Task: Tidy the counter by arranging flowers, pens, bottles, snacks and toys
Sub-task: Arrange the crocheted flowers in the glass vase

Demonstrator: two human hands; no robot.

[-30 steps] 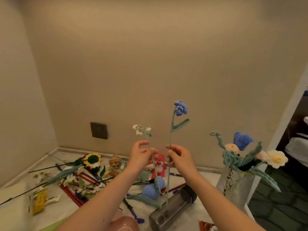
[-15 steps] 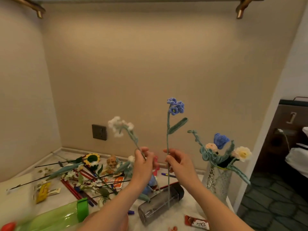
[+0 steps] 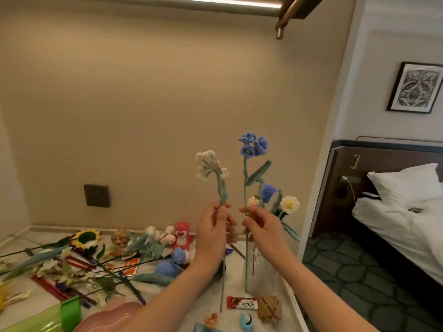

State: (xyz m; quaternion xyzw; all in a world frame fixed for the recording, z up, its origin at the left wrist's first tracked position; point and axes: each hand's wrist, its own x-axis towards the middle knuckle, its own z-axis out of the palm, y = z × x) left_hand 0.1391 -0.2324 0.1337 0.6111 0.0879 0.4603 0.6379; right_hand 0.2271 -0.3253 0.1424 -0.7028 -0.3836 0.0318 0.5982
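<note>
My left hand point(image 3: 214, 232) pinches the stem of a white knitted flower point(image 3: 209, 164) and holds it upright above the counter. Just to its right, my right hand point(image 3: 262, 227) pinches the stem of a blue knitted flower point(image 3: 253, 146), also upright. Behind my right hand stands a glass vase point(image 3: 257, 259) with a blue tulip point(image 3: 268, 192) and a cream flower point(image 3: 289, 204) in it; the vase is largely hidden. Loose flowers, among them a sunflower point(image 3: 86, 237) and a blue bud point(image 3: 171, 264), lie on the counter point(image 3: 268, 291) with red and blue pens point(image 3: 56, 289).
A pink bear toy point(image 3: 182, 233), a chocolate bar point(image 3: 242, 303), a brown wrapped snack point(image 3: 269, 307) and small toys lie near the counter's front right edge. A green bottle point(image 3: 48, 318) and a pink object point(image 3: 110, 316) lie front left. A bed point(image 3: 402, 221) stands right.
Both hands have risen and moved right toward the vase with their flowers. The left hand has lifted the white flower clear of the counter. The view has tilted up.
</note>
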